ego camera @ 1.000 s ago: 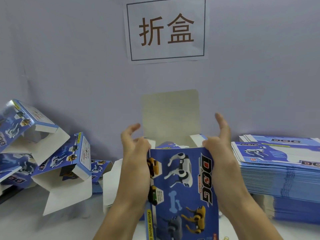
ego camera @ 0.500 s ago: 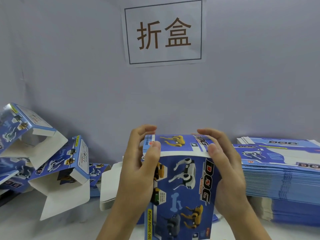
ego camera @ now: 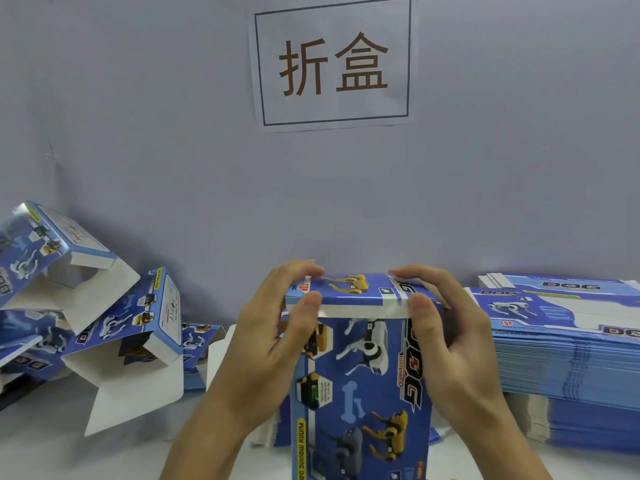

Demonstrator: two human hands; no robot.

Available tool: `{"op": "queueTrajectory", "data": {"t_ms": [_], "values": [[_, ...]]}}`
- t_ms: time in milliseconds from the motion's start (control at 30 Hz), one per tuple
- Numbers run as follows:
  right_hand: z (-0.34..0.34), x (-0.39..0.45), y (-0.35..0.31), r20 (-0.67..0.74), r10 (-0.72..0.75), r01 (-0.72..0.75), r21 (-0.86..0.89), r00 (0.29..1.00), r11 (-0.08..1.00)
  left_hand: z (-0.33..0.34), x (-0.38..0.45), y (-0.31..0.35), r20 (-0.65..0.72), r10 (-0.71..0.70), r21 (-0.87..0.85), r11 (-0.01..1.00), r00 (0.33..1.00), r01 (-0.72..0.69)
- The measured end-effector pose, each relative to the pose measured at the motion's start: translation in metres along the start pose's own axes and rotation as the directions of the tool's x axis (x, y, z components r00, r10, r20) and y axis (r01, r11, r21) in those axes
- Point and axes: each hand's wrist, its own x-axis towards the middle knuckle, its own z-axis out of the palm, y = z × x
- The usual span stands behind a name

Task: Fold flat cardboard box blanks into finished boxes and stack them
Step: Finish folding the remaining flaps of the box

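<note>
— Gripping what, those hands?
— Left hand (ego camera: 277, 336) and right hand (ego camera: 446, 336), fingers curled, clamp the upright blue printed cardboard box (ego camera: 360, 382) at centre by its top flap.
— Its base?
— Cut off by the picture's lower edge.

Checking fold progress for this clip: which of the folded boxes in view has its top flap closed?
The upright box held by both hands, left hand and right hand, has its top flap folded down. The leaning boxes at left have open ends showing white insides.

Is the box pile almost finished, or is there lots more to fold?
Lots more. A few folded boxes lie at the left. Both hands, left hand and right hand, are closing the top flap of one box. A tall stack of flat blanks waits.
</note>
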Motion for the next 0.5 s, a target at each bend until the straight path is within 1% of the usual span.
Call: {"op": "queueTrajectory", "data": {"t_ms": [33, 67, 100, 167, 200, 233, 267, 300, 333, 367, 400, 433, 467, 500], "values": [[-0.001, 0.002, 0.000, -0.031, 0.034, -0.033, 0.034, 0.999, 0.999, -0.002, 0.000, -0.001, 0.060, -0.091, -0.061, 0.994, 0.994, 0.094], [-0.003, 0.003, -0.003, -0.065, 0.102, -0.097, 0.076, 0.993, 0.992, -0.005, 0.000, -0.001, 0.156, -0.192, -0.073, 0.976, 0.969, 0.206], [-0.008, 0.004, -0.004, -0.086, 0.201, -0.186, 0.151, 0.976, 0.971, -0.009, -0.001, -0.001, 0.256, -0.287, -0.013, 0.954, 0.923, 0.300], [-0.020, 0.008, -0.003, -0.035, 0.418, -0.389, 0.304, 0.908, 0.870, -0.018, -0.003, -0.004, 0.441, -0.412, 0.176, 0.911, 0.798, 0.373], [-0.027, 0.009, -0.002, 0.007, 0.495, -0.472, 0.313, 0.869, 0.824, -0.021, -0.003, -0.001, 0.510, -0.464, 0.248, 0.885, 0.724, 0.393], [-0.033, 0.011, 0.000, 0.021, 0.553, -0.532, 0.306, 0.833, 0.790, -0.023, -0.004, 0.004, 0.548, -0.494, 0.271, 0.868, 0.675, 0.416], [-0.037, 0.012, 0.002, 0.011, 0.593, -0.564, 0.321, 0.805, 0.761, -0.024, -0.004, 0.006, 0.567, -0.473, 0.229, 0.877, 0.675, 0.422], [-0.041, 0.012, 0.003, -0.006, 0.621, -0.581, 0.346, 0.784, 0.737, -0.023, -0.003, 0.007, 0.547, -0.410, 0.120, 0.902, 0.730, 0.416], [-0.042, 0.012, 0.006, -0.027, 0.640, -0.589, 0.363, 0.768, 0.722, -0.027, 0.001, 0.006, 0.424, -0.334, -0.027, 0.924, 0.842, 0.381], [-0.042, 0.012, 0.008, -0.043, 0.648, -0.595, 0.355, 0.760, 0.721, -0.036, 0.007, -0.001, 0.175, -0.308, -0.162, 0.928, 0.935, 0.336], [-0.042, 0.011, 0.011, -0.058, 0.648, -0.597, 0.336, 0.759, 0.729, -0.053, 0.013, -0.013, -0.137, -0.332, -0.309, 0.909, 0.933, 0.278], [-0.042, 0.010, 0.014, -0.071, 0.644, -0.595, 0.317, 0.761, 0.738, -0.072, 0.018, -0.025, -0.366, -0.370, -0.392, 0.893, 0.854, 0.219], [-0.041, 0.009, 0.015, -0.078, 0.633, -0.589, 0.295, 0.770, 0.752, -0.088, 0.021, -0.031, -0.446, -0.416, -0.401, 0.884, 0.792, 0.239], [-0.039, 0.009, 0.017, -0.081, 0.621, -0.584, 0.263, 0.780, 0.768, -0.098, 0.021, -0.040, -0.430, -0.462, -0.355, 0.876, 0.775, 0.325]]}}
